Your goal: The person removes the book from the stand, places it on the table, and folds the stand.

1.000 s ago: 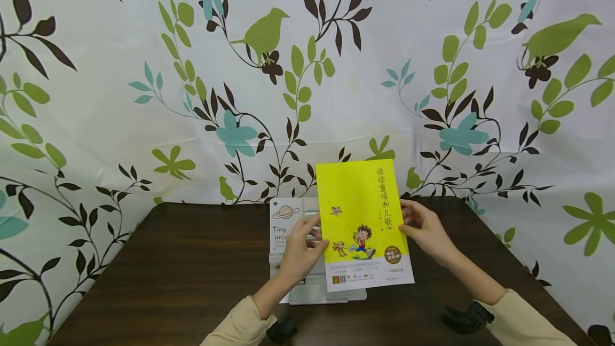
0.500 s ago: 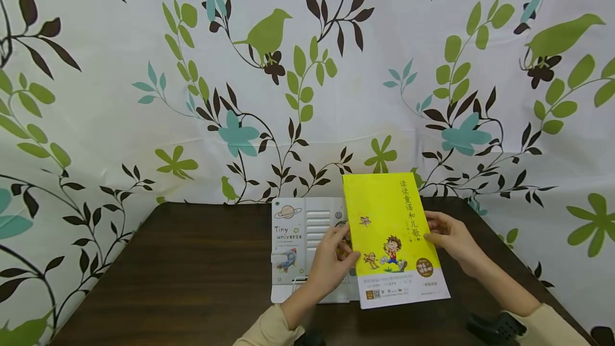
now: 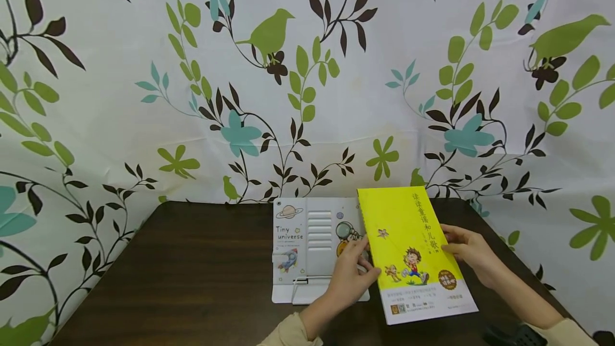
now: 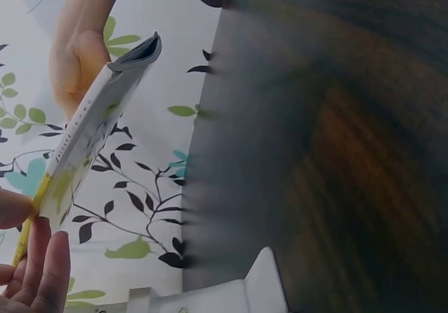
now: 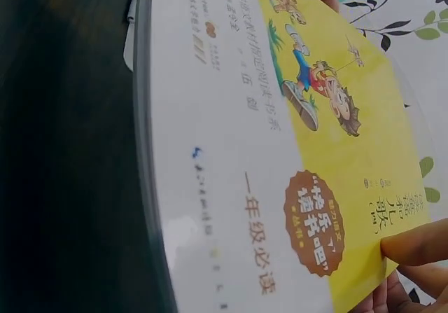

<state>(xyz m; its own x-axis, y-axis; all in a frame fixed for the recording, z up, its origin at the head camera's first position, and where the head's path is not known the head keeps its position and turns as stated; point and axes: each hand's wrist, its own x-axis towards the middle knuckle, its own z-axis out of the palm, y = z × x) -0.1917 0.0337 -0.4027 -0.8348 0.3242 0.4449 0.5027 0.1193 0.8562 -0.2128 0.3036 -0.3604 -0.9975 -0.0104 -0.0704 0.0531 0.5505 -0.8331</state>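
A yellow book [image 3: 401, 239] with a white lower band and a cartoon of a running child is held up over the right half of the table, cover toward me. At its left edge, the spine side, my left hand [image 3: 349, 275] pinches it between thumb and fingers. My right hand [image 3: 473, 252] grips the opposite edge, its thumb [image 5: 418, 243] lying on the cover. From the left wrist view the book [image 4: 87, 124] shows spine and back, tilted over the table. A white book stand [image 3: 302, 266] printed "Tiny universe" lies behind, partly covered by the book and left hand.
The dark wooden table [image 3: 202, 266] spreads to the left of the stand and in front of it. Behind the table hangs a white cloth [image 3: 336, 132] patterned with leaves and birds. A black wrist device [image 3: 516, 335] sits by the right sleeve.
Both hands have carried the book right and downward, away from in front of the stand. More of the stand's printed face now shows. The grip of both hands stays the same.
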